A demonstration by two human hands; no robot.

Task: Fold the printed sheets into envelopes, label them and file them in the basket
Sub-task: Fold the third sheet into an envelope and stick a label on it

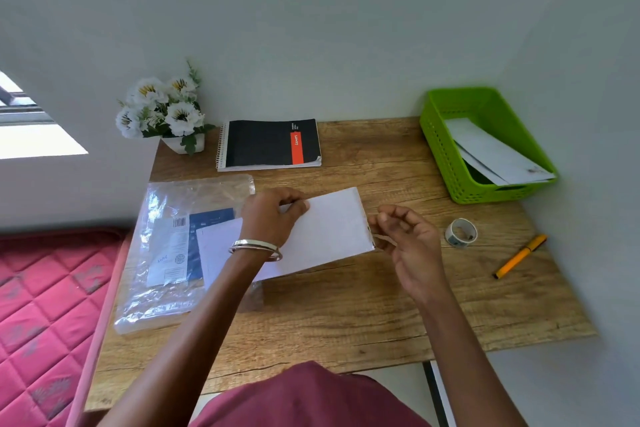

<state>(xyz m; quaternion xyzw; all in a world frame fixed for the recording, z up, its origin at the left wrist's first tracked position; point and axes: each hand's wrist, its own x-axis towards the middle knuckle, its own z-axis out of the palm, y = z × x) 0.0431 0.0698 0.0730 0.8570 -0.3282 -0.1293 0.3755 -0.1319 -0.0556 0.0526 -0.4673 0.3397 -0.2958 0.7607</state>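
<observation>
**At the desk's middle: one envelope in hand, taping under way**

On the wooden desk [346,305], centre: folded white sheet [329,225], envelope-shaped, tilted, its near edge lifted slightly off the wood. Left hand [273,215] grips it along the upper edge, fingers curled over the paper; a metal bangle [256,248] sits on that wrist. Right hand [405,236] is at the sheet's right end, fingers curled and apparently pinching a short strip of clear tape [382,239] that touches that end.

Right of the hands: tape roll [460,233], apart from the sheet; yellow pen [521,256] beyond it, lying untouched.

Far right corner: green basket [440,149], holding at least two white envelopes [495,152], so part of the batch appears filed.

Left: clear plastic packet [166,253] with more paper, partly under the sheet.

Back: black spiral notebook [263,144]; potted white flowers [162,111].

Judged status: this piece is folded, sealing in progress; labelling and filing remain, and the packet suggests further sheets to do.
</observation>
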